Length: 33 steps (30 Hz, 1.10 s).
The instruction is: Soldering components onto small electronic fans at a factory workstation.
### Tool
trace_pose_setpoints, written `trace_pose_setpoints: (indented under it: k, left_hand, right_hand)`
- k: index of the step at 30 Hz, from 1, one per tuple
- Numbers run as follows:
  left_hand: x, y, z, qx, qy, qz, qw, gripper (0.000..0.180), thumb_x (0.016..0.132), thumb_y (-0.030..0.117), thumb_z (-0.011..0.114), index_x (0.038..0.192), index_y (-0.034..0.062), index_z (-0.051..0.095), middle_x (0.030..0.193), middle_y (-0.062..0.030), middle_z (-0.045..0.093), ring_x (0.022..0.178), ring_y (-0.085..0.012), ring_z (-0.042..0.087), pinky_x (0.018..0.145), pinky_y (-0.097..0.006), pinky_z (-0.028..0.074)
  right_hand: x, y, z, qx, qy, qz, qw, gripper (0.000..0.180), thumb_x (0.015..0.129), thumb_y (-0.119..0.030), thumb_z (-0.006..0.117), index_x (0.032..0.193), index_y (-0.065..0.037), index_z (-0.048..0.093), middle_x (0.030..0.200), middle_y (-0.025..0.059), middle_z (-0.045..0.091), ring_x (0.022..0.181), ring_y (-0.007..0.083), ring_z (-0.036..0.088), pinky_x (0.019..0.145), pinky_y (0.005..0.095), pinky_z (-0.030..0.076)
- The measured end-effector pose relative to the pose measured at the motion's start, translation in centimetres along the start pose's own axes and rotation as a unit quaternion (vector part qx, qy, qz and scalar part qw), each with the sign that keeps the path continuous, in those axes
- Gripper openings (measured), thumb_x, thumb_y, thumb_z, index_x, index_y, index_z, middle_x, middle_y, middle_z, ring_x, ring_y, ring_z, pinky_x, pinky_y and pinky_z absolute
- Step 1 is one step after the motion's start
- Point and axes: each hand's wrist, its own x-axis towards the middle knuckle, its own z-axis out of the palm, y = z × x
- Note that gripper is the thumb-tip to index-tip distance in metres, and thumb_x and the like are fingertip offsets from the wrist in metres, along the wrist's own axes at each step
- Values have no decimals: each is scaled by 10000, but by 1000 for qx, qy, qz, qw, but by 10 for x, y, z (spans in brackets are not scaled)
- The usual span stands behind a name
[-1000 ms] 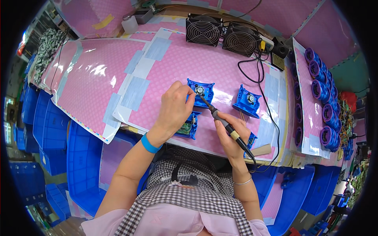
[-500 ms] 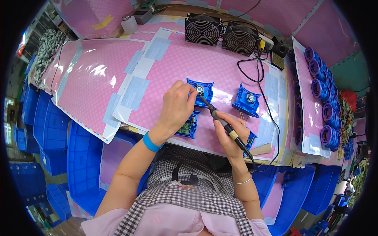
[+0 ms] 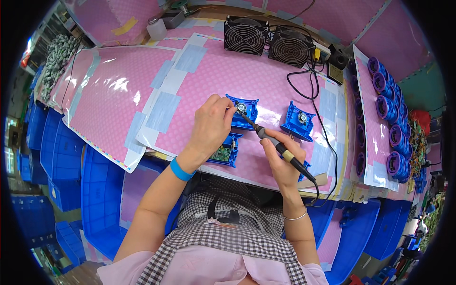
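In my right hand (image 3: 284,159) is a soldering iron (image 3: 278,146), gripped by its handle, its tip at the round speaker (image 3: 241,109) in a blue plastic housing (image 3: 247,123). My left hand (image 3: 211,122) is closed in a pinch at that housing's left side, close to the tip; what the fingertips hold is too small to make out. Just below lies another blue housing with a green circuit board (image 3: 222,153), partly behind my left wrist. To the right sits a second speaker housing (image 3: 298,121). Another blue part (image 3: 305,166) is mostly hidden behind my right hand.
Two black fans (image 3: 245,35) (image 3: 290,46) stand at the back. An iron stand (image 3: 336,66) is at the back right, and the black cord (image 3: 327,137) runs down the table's right side. Purple-and-blue rings (image 3: 395,136) line the right board. Blue bins (image 3: 102,199) sit below the front edge.
The soldering iron's handle and my right hand have shifted slightly to the right, the tip staying at the speaker. My left hand has moved a little left.
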Motion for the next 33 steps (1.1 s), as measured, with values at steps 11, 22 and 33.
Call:
trace_pose_setpoints:
  k: [11, 22, 33]
  left_hand:
    - [0, -8, 0, -2, -3, 22, 1000, 65, 822, 48, 687, 866, 7, 663, 800, -116, 583, 665, -261, 591, 596, -372, 456]
    - [0, -4, -6, 4, -23, 19, 1000, 86, 813, 64, 694, 873, 5, 676, 803, -115, 593, 696, -268, 597, 625, -380, 464]
    - [-2, 0, -13, -22, -44, -4, 999, 103, 814, 73, 676, 886, 2, 696, 824, -120, 627, 748, -274, 616, 672, -379, 475]
  right_hand:
    - [5, 3, 0, 182, -2, 116, 976, 216, 890, -28, 660, 1084, 64, 665, 886, 147, 722, 803, 181, 713, 726, 250, 547]
    - [9, -6, -7, 233, 46, 193, 952, 267, 907, -162, 655, 1095, 25, 682, 777, 110, 715, 727, 152, 677, 776, 269, 474]
    - [9, 0, -9, 219, 38, 177, 959, 252, 906, -148, 653, 1082, 30, 682, 779, 114, 718, 730, 163, 687, 744, 263, 479]
